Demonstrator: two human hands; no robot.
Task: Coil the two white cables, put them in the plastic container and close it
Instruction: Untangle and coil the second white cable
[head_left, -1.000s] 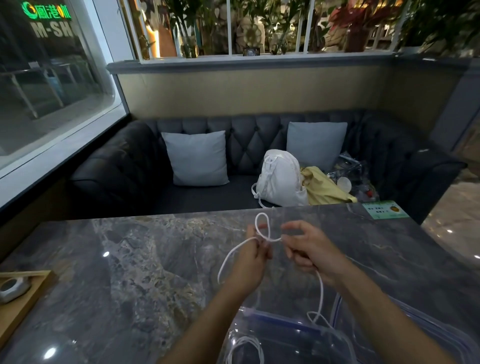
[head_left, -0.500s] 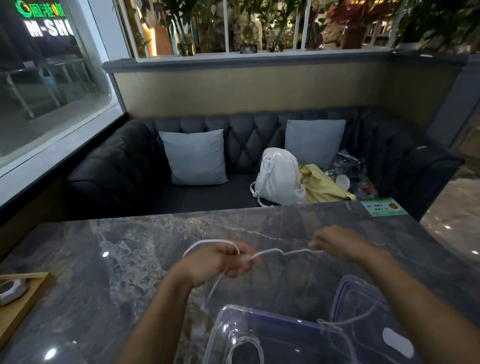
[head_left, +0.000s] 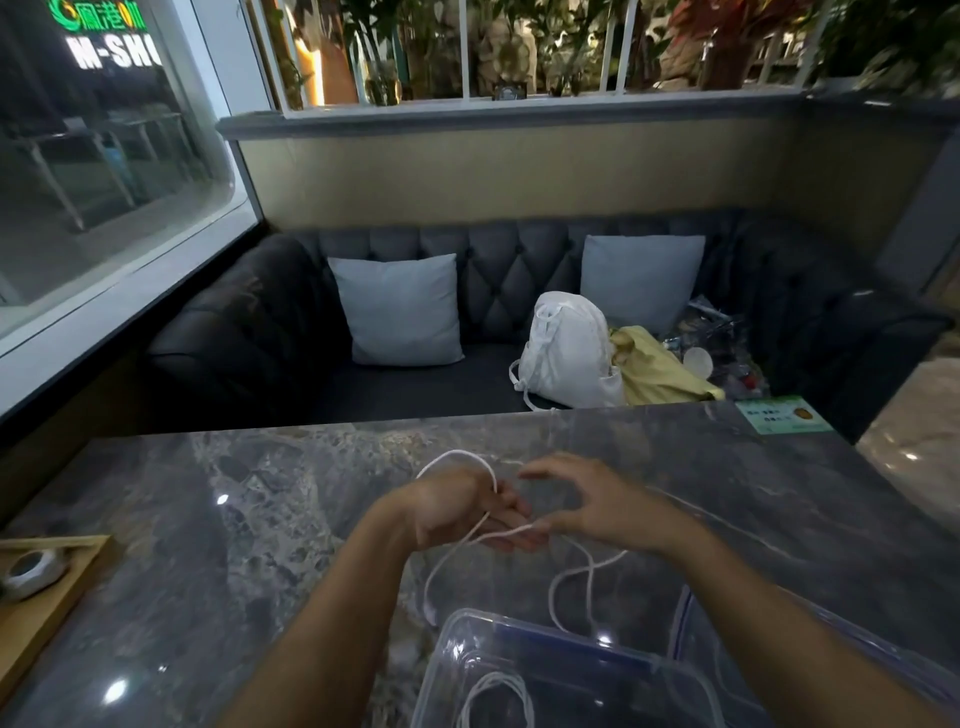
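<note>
I am looking down over a dark marble table (head_left: 249, 519) with both hands raised a little above it, close together near the middle. The left hand (head_left: 452, 512) holds the white cable (head_left: 457, 453). One loop arches over the back of that hand and comes down by the thumb, and another strand lies across its loosely curled fingers (head_left: 511, 540). The right hand (head_left: 597, 504) is arched in a C shape just beside the left, forefinger stretched forward and thumb tip at the strand where it leaves the left fingers. I cannot tell whether it actually pinches the cable or only touches it.

From the hands the rest of the cable hangs down in loose curls. One end dangles just in front of the plastic container (head_left: 441, 670), and another curl drops towards its far rim. The container stands open at the near edge of the table, below my forearms. A second cable (head_left: 493, 693) already lies coiled on its floor. The lid (head_left: 691, 642), with a blue seal, lies just to the right of it, partly hidden under the right forearm.

At the left edge sits a wooden tray (head_left: 57, 597) with a small round object that I cannot make out. Beyond the table there is a dark sofa (head_left: 249, 343) with two grey cushions and a white backpack (head_left: 569, 353).
</note>
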